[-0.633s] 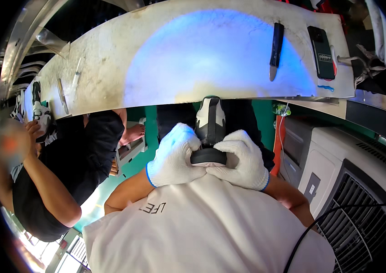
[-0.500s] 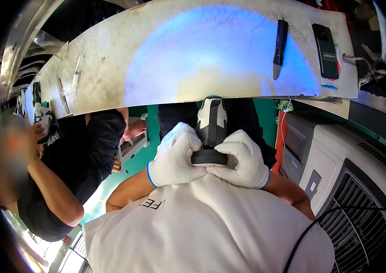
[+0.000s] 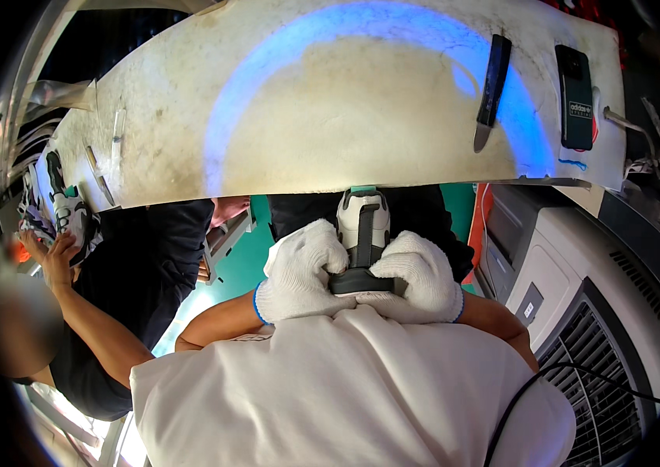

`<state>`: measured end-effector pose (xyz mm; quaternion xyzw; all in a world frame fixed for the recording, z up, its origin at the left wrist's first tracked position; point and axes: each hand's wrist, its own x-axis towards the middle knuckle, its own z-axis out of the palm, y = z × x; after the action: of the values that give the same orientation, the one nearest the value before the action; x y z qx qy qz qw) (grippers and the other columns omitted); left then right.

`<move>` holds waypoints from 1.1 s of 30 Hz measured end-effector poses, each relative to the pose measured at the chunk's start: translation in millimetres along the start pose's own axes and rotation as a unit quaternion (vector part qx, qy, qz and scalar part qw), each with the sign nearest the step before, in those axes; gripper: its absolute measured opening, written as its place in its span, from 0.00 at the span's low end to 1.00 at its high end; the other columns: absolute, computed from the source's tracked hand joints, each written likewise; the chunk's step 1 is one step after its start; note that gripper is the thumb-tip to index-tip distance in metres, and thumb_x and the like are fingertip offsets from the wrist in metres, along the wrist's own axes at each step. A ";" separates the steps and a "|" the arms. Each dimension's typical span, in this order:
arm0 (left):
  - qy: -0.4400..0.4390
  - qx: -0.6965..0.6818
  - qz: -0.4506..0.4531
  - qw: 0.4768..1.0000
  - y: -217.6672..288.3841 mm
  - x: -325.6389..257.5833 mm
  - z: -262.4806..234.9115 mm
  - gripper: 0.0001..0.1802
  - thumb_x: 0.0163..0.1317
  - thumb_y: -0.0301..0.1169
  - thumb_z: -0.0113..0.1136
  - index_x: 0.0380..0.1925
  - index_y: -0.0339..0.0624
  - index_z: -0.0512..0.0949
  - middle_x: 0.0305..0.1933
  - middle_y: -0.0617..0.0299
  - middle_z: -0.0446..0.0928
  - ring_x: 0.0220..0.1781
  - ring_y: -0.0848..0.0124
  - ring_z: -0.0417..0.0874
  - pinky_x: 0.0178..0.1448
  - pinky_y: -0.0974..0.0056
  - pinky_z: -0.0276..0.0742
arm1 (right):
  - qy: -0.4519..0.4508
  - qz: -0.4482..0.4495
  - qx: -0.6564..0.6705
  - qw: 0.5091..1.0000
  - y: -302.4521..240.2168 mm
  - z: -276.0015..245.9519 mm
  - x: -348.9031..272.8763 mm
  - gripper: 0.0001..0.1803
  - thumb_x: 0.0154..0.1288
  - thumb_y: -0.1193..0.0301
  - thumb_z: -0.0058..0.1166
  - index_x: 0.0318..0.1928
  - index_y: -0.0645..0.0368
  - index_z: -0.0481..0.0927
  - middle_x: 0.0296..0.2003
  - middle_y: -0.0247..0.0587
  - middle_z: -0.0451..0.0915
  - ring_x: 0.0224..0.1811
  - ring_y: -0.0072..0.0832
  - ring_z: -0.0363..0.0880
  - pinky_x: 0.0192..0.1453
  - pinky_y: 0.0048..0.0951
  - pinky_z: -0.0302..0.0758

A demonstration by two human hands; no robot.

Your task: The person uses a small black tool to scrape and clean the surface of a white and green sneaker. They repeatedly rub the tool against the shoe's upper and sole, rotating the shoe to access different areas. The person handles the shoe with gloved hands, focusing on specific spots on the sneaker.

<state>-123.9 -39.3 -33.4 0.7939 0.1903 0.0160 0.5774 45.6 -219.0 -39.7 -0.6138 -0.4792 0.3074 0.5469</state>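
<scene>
A white and grey sneaker (image 3: pixel 375 222) with a broad black stripe lies lengthwise in front of my body, its far end at the table's near edge. My left hand (image 3: pixel 304 268), in a white knit glove with a blue cuff, grips the near end from the left. On the opposite side my right hand (image 3: pixel 421 276), gloved the same way, is closed round it too. Between the thumbs shows a thick dark band (image 3: pixel 361 281) at the sneaker's near end. Most of my fingertips are hidden under the shoe.
On the pale table (image 3: pixel 307 148) lie a black-handled knife (image 3: pixel 493 89) and a dark phone (image 3: pixel 573 97). Thin tools (image 3: pixel 100 177) rest at its left end. A co-worker's hand (image 3: pixel 57 261) is beside another sneaker (image 3: pixel 71 212). A grey fan unit (image 3: pixel 556 303) stands right.
The table and sneaker sit lower in the picture. My hands keep their hold, and less of the pale surface below the dark band shows. At left, the co-worker's hand has changed position.
</scene>
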 end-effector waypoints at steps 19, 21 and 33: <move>0.026 0.034 -0.012 0.999 -0.9 6.6 -5.5 0.46 0.34 0.39 0.95 0.53 0.40 0.77 0.46 0.56 0.78 0.43 0.60 0.83 0.50 0.58 0.84 | 0.013 0.238 -0.223 0.945 -37.7 -1.8 -6.7 0.38 0.39 0.54 0.93 0.49 0.56 0.86 0.41 0.41 0.83 0.44 0.43 0.86 0.49 0.45 0.82; 0.035 0.037 0.002 0.999 -0.8 5.3 -3.0 0.58 0.34 0.39 0.94 0.70 0.36 0.75 0.63 0.48 0.79 0.60 0.54 0.88 0.64 0.54 0.87 | 0.046 0.231 -0.192 0.953 -44.3 2.4 -1.3 0.46 0.40 0.55 0.93 0.59 0.58 0.84 0.47 0.46 0.85 0.50 0.43 0.87 0.55 0.45 0.84; 0.095 0.003 0.242 0.966 50.7 -27.7 -6.8 0.53 0.44 0.36 0.96 0.73 0.40 0.79 0.70 0.45 0.76 0.75 0.41 0.80 0.77 0.44 0.80 | 0.018 0.140 0.142 0.980 -82.0 -2.9 -12.0 0.71 0.53 0.62 0.89 0.87 0.72 0.53 0.82 0.60 0.66 0.86 0.46 0.67 0.89 0.46 0.64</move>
<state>-136.8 -55.2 21.0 0.8129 0.0466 0.2295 0.5332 23.4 -235.9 38.3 -0.5962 -0.3302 0.4350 0.5884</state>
